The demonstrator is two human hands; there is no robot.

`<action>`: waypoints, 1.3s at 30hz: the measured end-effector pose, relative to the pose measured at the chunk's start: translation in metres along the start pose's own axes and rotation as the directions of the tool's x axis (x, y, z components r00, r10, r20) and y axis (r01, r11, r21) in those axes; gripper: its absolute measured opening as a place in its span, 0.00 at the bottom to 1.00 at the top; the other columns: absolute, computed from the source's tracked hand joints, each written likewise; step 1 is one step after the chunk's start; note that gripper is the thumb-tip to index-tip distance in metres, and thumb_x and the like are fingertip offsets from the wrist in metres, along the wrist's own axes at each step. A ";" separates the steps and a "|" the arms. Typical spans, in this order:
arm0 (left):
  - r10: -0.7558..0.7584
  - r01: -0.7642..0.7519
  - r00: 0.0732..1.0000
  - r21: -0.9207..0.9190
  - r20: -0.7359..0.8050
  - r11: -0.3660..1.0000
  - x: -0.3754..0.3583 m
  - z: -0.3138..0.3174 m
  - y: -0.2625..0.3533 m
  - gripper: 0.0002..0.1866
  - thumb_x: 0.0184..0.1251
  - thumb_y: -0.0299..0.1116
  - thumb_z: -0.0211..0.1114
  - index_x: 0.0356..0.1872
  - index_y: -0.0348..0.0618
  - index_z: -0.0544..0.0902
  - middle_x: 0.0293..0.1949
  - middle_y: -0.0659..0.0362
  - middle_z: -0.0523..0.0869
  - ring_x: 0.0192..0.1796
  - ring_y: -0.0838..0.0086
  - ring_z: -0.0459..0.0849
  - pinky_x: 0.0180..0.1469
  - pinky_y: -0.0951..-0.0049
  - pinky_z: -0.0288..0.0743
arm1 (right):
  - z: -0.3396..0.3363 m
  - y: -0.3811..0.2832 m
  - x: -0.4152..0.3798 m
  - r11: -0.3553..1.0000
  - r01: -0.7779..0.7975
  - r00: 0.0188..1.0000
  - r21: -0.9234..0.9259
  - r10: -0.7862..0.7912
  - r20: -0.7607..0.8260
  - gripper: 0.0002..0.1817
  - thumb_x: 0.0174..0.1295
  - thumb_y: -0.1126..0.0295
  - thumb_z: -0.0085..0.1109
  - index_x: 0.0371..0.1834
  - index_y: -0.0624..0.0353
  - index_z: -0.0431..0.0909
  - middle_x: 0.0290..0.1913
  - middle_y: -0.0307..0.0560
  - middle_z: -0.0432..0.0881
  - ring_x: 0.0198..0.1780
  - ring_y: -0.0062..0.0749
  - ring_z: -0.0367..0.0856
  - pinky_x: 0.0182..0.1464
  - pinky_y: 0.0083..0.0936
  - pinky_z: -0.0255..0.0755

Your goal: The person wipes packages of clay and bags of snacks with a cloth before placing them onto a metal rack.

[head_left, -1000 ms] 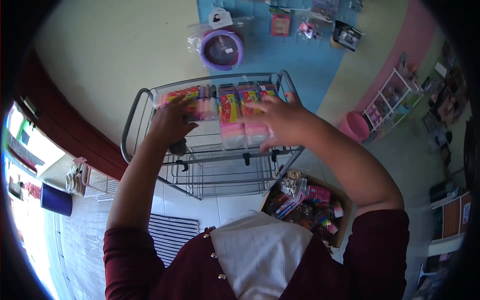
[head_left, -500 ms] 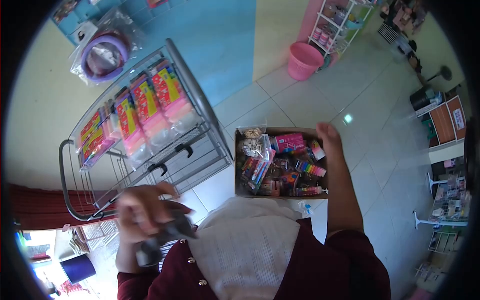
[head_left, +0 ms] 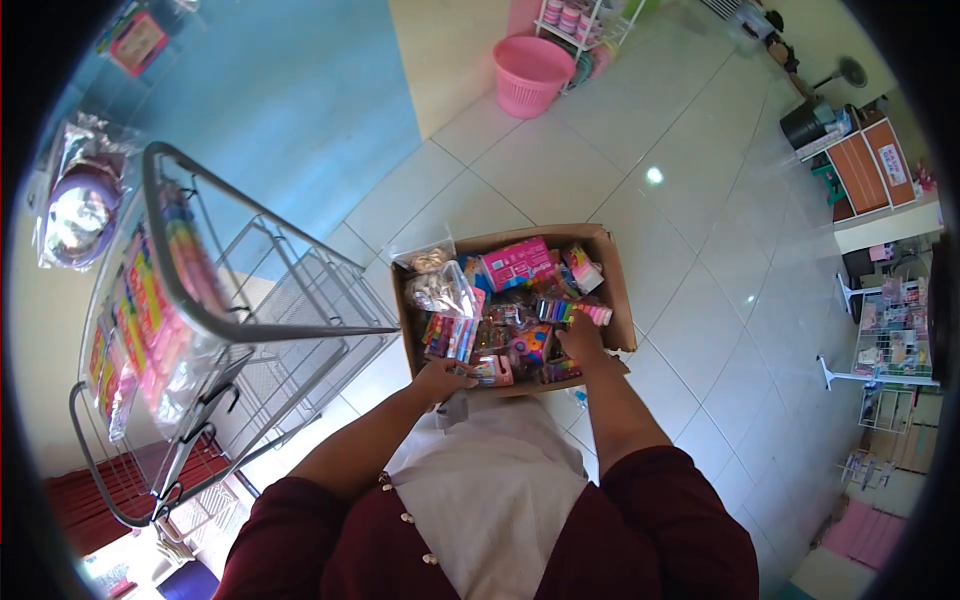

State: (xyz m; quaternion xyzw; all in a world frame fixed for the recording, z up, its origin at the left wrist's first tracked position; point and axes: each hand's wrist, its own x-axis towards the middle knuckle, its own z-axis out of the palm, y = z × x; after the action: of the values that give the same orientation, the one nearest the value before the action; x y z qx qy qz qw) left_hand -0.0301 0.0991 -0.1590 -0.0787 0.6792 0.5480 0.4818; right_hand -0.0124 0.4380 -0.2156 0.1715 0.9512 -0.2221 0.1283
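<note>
An open cardboard box full of small packaged goods stands in front of me. My right hand reaches over its near right part, thumb and fingers apart, with the fingertips at a rainbow-coloured row of small pieces. By the near left edge, my left hand is closed, and a grey cloth-like piece hangs below it. Close to the left fingers lies a pink-and-white packet. The box also holds a pink package, clear bags of pale pieces and a multicoloured packet.
A grey wire rack with colourful packs stands close on the left. Beyond the box are a pink bin and a white shelf. White tile floor extends right toward display racks.
My left hand has come from beside the rack to the box's near left edge. The right hand has moved from the far right edge in over the contents. The view has shifted.
</note>
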 end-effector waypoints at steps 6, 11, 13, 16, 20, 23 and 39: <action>-0.206 0.205 0.979 -0.061 -0.004 0.977 0.067 0.027 -0.025 0.14 0.59 0.29 0.76 0.46 0.41 0.85 0.34 0.59 0.87 0.32 0.76 0.84 0.32 0.73 0.77 | 0.033 0.023 0.028 0.931 0.199 0.962 -0.306 -0.245 -0.120 0.28 0.63 0.72 0.59 0.68 0.61 0.68 0.64 0.53 0.75 0.67 0.47 0.73 0.65 0.41 0.71; -0.346 0.345 0.938 -0.056 -0.008 0.937 0.038 0.036 0.000 0.15 0.58 0.39 0.76 0.43 0.45 0.87 0.31 0.61 0.86 0.29 0.77 0.83 0.30 0.70 0.79 | 0.037 0.016 0.045 0.896 0.248 0.958 -0.369 -0.282 -0.041 0.23 0.67 0.75 0.47 0.67 0.58 0.69 0.62 0.51 0.76 0.62 0.44 0.76 0.62 0.42 0.72; -0.380 0.373 0.925 -0.183 0.000 0.910 0.035 0.034 -0.009 0.13 0.60 0.40 0.76 0.42 0.47 0.86 0.33 0.61 0.87 0.30 0.75 0.85 0.32 0.71 0.81 | 0.040 0.017 0.055 0.899 0.207 0.972 -0.386 -0.232 -0.020 0.22 0.69 0.74 0.45 0.66 0.58 0.70 0.62 0.50 0.76 0.61 0.43 0.76 0.61 0.43 0.72; -0.396 0.394 0.915 -0.398 0.081 0.828 0.021 0.028 -0.019 0.11 0.64 0.41 0.72 0.38 0.45 0.86 0.33 0.62 0.87 0.35 0.75 0.86 0.35 0.70 0.79 | 0.034 0.010 0.056 0.884 0.189 0.982 -0.427 -0.159 0.105 0.22 0.64 0.68 0.58 0.63 0.56 0.72 0.60 0.50 0.77 0.61 0.43 0.76 0.59 0.44 0.72; -0.441 0.484 0.872 -0.504 0.212 0.715 -0.030 0.007 0.039 0.11 0.70 0.39 0.63 0.47 0.47 0.81 0.40 0.58 0.85 0.42 0.66 0.86 0.45 0.56 0.82 | 0.020 -0.007 0.023 0.900 0.249 0.961 -0.357 -0.275 -0.025 0.43 0.42 0.59 0.80 0.64 0.53 0.69 0.62 0.51 0.75 0.62 0.45 0.76 0.58 0.45 0.72; -0.209 0.269 0.963 -0.619 0.169 0.738 -0.058 -0.006 0.068 0.17 0.67 0.30 0.64 0.55 0.45 0.74 0.49 0.55 0.80 0.48 0.65 0.83 0.49 0.54 0.82 | 0.001 -0.042 -0.004 0.910 0.380 0.905 0.167 -0.328 -0.271 0.42 0.44 0.63 0.78 0.66 0.56 0.69 0.54 0.48 0.80 0.57 0.45 0.79 0.58 0.42 0.74; 0.949 -0.634 0.063 0.746 0.310 -0.202 -0.270 0.012 0.209 0.32 0.46 0.26 0.68 0.61 0.45 0.81 0.57 0.50 0.82 0.59 0.56 0.79 0.65 0.58 0.72 | -0.205 -0.307 -0.118 -0.436 -0.441 0.701 0.785 -0.713 -0.003 0.34 0.78 0.41 0.34 0.67 0.59 0.70 0.53 0.50 0.83 0.50 0.40 0.85 0.55 0.42 0.80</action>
State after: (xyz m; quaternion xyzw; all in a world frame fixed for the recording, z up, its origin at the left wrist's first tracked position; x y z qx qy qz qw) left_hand -0.0141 0.0759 0.1816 0.4921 0.7781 0.3525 -0.1677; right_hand -0.0570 0.2432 0.1161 -0.0631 0.1821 -0.9603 0.2019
